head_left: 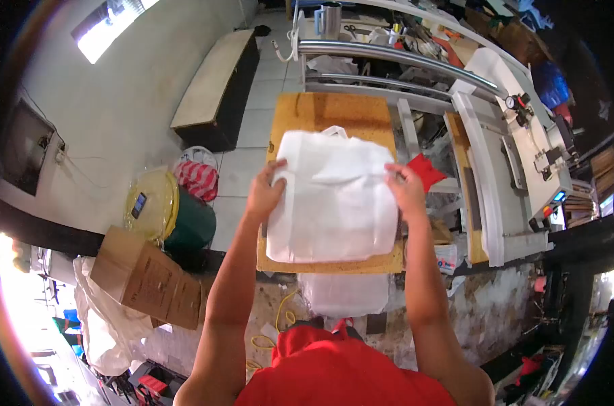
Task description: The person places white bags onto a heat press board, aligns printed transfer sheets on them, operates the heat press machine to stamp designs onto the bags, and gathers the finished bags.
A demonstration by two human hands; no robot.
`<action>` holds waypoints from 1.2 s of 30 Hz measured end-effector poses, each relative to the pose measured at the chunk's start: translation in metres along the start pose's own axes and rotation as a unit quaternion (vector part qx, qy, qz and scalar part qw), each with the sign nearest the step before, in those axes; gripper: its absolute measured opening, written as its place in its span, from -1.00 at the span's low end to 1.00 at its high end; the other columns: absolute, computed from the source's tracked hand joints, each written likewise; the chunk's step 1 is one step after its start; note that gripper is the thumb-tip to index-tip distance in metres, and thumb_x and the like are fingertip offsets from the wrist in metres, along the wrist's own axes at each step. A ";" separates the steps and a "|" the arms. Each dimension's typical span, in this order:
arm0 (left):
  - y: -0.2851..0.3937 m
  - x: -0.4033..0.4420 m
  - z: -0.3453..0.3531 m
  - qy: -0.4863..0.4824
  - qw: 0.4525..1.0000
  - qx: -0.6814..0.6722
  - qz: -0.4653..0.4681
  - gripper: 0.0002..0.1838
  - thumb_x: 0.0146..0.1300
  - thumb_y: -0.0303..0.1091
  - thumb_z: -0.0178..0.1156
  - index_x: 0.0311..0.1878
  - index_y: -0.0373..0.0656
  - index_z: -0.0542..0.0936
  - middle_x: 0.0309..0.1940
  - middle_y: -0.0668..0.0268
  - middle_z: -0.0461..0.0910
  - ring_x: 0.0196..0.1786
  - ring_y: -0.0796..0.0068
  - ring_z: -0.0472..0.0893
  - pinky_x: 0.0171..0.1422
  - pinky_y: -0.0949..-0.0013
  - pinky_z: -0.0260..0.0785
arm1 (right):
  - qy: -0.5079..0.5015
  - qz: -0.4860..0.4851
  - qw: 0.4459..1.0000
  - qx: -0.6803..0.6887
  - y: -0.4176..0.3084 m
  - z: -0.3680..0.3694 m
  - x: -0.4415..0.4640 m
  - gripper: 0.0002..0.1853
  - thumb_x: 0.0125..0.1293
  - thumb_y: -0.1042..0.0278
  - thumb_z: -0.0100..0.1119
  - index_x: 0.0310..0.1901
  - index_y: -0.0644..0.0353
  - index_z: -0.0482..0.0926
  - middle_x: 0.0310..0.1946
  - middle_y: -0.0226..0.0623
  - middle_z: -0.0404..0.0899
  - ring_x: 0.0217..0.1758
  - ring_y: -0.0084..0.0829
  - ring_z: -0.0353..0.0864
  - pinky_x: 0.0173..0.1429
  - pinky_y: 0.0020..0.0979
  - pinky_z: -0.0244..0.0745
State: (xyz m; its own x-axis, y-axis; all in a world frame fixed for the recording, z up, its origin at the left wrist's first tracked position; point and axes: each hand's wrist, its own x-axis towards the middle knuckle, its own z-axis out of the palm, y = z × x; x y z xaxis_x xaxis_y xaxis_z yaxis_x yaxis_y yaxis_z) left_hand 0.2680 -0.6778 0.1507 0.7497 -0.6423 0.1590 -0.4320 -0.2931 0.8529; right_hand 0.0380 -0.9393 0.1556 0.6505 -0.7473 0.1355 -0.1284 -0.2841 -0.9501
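Observation:
A white, soft rectangular piece that looks like a fabric bag [332, 216] lies over the wooden board [331, 108], with a small strap-like loop at its far edge. A crease runs across its upper part. My left hand [266, 189] grips its left edge between thumb and fingers. On the opposite side, my right hand [407, 188] pinches the right edge at about the same height. Below the board's near edge, close to my body, sits a stack of similar white pieces [344, 294], partly hidden by the board.
A machine with a gauge [517, 101] stands at the right beside a metal frame with a steel roller [395, 54]. Red cloth [425, 172] lies near my right hand. At left are a green drum [192, 227] with a phone [139, 205] on top, and cardboard boxes [148, 277].

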 end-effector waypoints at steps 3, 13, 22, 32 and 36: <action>0.070 -0.002 -0.035 0.022 0.992 -0.123 -0.013 -0.45 0.23 -0.52 0.15 0.34 -0.24 0.48 0.24 0.13 0.57 0.22 0.36 0.57 0.34 0.32 0.34 | 0.044 -0.030 0.998 -0.021 -0.092 -0.026 -0.014 -0.67 0.22 0.49 0.29 0.05 0.23 0.66 -0.12 -0.31 0.68 -0.12 -0.54 0.58 -0.01 -0.51 0.47; 0.046 0.008 -0.020 0.048 0.996 0.062 0.046 -0.22 0.23 -0.26 0.36 0.51 -0.04 0.28 0.48 0.13 0.32 0.44 0.21 0.40 0.44 0.15 0.29 | -0.076 0.074 0.987 -0.124 -0.047 -0.024 0.017 -0.54 0.23 0.51 0.25 0.19 0.03 0.62 -0.07 -0.29 0.68 -0.27 -0.52 0.62 -0.22 -0.46 0.50; -0.032 -0.001 0.027 -0.098 0.952 0.289 -0.031 -0.03 0.13 0.07 0.41 0.54 -0.04 0.20 0.49 0.24 0.31 0.43 0.25 0.42 0.38 -0.05 0.24 | -0.095 0.005 0.968 -0.234 0.053 0.006 0.009 -0.41 0.12 0.45 0.30 0.26 0.17 0.50 0.16 -0.04 0.55 0.19 -0.04 0.57 0.29 -0.21 0.47; -0.002 -0.014 0.015 -0.116 0.912 0.389 -0.054 -0.15 0.20 0.14 0.29 0.51 0.03 0.29 0.56 0.19 0.15 0.46 0.02 0.34 0.39 -0.21 0.19 | 0.069 -0.162 0.919 -0.352 0.044 0.027 -0.018 -0.46 0.13 0.42 0.30 0.19 0.27 0.48 0.18 -0.02 0.48 0.30 0.08 0.41 0.40 -0.07 0.32; -0.015 -0.039 0.038 -0.053 0.911 0.383 0.142 -0.31 0.34 0.01 0.14 0.50 0.04 0.29 0.56 0.22 0.12 0.57 -0.05 0.10 0.56 -0.12 0.00 | -0.041 -0.295 0.911 -0.287 0.030 0.078 -0.058 -0.48 0.16 0.48 0.24 0.20 0.31 0.45 0.26 0.05 0.38 0.38 0.15 0.31 0.46 0.01 0.25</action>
State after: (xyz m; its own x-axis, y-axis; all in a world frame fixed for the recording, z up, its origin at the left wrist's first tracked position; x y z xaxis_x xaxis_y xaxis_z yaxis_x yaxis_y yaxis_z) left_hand 0.2261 -0.6749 0.1128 0.5187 -0.8217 0.2361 -0.8543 -0.4870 0.1818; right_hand 0.0552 -0.8577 0.0974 0.7839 -0.3228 0.5303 -0.0938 -0.9060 -0.4129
